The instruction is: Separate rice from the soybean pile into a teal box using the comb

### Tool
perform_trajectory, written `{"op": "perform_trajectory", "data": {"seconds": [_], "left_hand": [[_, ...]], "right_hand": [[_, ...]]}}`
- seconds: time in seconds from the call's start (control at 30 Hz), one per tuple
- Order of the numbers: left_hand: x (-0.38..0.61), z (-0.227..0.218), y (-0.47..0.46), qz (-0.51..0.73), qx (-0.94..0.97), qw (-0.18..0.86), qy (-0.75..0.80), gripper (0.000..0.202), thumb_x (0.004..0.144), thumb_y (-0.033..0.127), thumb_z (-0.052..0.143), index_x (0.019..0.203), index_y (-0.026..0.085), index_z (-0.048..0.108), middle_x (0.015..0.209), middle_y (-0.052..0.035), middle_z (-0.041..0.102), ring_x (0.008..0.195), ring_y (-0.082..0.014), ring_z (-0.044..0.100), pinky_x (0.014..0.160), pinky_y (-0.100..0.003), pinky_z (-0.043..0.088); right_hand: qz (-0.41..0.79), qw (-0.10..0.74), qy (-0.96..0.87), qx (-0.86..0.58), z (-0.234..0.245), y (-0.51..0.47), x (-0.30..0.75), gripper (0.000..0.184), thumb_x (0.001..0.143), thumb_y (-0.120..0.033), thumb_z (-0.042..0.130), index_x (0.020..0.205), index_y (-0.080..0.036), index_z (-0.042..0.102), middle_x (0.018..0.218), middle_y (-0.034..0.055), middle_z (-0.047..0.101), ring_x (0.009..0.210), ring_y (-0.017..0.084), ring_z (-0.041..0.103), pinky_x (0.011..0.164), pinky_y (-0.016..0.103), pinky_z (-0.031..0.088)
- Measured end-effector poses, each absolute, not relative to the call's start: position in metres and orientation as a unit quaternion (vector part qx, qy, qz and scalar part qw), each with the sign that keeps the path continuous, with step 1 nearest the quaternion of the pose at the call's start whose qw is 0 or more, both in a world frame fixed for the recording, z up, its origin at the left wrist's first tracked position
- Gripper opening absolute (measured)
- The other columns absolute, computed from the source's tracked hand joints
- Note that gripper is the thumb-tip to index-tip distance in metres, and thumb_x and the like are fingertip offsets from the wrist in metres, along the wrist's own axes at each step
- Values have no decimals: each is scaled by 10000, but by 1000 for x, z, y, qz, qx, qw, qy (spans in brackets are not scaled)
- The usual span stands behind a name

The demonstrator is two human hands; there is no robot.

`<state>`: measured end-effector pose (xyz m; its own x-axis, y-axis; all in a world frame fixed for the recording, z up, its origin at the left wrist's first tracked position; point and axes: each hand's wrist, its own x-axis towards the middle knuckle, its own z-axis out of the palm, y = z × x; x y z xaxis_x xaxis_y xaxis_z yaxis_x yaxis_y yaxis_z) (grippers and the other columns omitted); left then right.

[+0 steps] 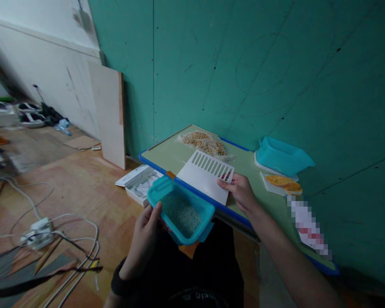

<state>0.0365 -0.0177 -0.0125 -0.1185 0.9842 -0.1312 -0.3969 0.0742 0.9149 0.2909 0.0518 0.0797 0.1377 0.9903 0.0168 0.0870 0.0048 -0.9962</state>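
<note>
My left hand [147, 222] grips the near-left rim of a teal plastic tub [208, 214], thumb on top. Small pale grains [181, 212] cover its bottom. The tub is just below the blue front edge of a low table [167, 147], slightly tilted. My right hand [242, 192] is closed on the right end of a white slotted plastic scraper [202, 177], thumb on its face. The scraper slants over the table edge right behind the tub, its row of slots facing away from me. Behind it lies a spread pile of yellow beans and white grains [203, 142].
At the table's right stand a teal bin [282, 156], a yellow cloth-like item [284, 183] and a blurred-out packet [309, 229]. An open white box [139, 184] sits left of the table. Cables and a power strip [40, 233] lie on the floor. A board [107, 115] leans on the wall.
</note>
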Motion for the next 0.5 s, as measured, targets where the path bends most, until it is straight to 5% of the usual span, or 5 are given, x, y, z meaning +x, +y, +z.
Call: {"op": "perform_trajectory", "data": {"seconds": [0.27, 0.37, 0.5], "left_hand": [[36, -22, -16, 595, 301, 600, 443, 400, 768, 585, 767, 782, 211, 625, 529, 54, 582, 446, -136, 556, 466, -247, 491], [36, -21, -17, 591, 314, 597, 443, 407, 774, 596, 756, 787, 208, 633, 529, 50, 588, 443, -134, 552, 460, -241, 481], [37, -18, -19, 589, 332, 587, 446, 409, 796, 599, 737, 743, 208, 627, 529, 37, 604, 445, -131, 553, 459, -231, 470]], "right_hand": [[446, 512, -458, -573, 95, 33, 307, 500, 482, -480, 938, 817, -164, 745, 825, 91, 785, 711, 264, 714, 607, 341, 553], [374, 549, -451, -596, 99, 21, 341, 515, 505, -513, 925, 842, -170, 741, 860, 99, 789, 730, 282, 725, 603, 361, 568], [202, 574, -482, -630, 89, 3, 400, 465, 636, -518, 870, 953, -199, 755, 1034, 88, 791, 918, 303, 741, 790, 420, 597]]}}
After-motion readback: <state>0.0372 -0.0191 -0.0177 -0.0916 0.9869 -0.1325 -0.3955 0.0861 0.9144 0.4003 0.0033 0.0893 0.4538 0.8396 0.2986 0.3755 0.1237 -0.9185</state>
